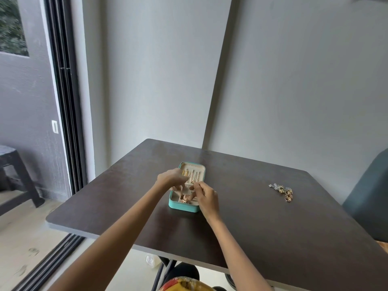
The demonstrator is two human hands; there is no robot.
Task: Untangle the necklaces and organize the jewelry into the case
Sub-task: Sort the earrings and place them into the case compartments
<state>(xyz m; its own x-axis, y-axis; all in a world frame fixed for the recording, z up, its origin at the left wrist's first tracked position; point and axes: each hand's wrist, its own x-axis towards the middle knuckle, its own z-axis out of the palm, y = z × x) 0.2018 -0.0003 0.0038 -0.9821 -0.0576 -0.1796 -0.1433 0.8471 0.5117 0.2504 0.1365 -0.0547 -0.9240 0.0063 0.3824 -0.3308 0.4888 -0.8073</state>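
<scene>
A small turquoise jewelry case (183,207) with a cream lining lies open on the dark brown rectangular desk (273,238), near the desk's middle and somewhat toward its left side. Gold chains (192,175) hang in straight rows against the lining of the far half; a cluster of gold pieces (185,198) sits in the compartments of the near half.

Both hands work over the case. The left hand (171,178) reaches in from the left with fingers curled downward above the middle of the case; whether it grasps anything cannot be told, as the fingertips are blurred. The right hand (206,198) sits at the case's right edge with thumb and forefinger pinched together near the hanging chains; the item between them is too small to confirm.

A separate heap of tangled silver and gold jewelry (282,191) lies on the desk well apart to the right of the case, closer to the right edge.

The desk surface between case and heap is bare dark wood, as is the wide near portion in front of the person. The desk's far corner butts against the grey wall (168,80). A dark teal upholstered chair (369,196) stands just beside the right edge. To the left of the desk runs a sliding door track (63,101), with a dark stool (14,171) beyond it.
</scene>
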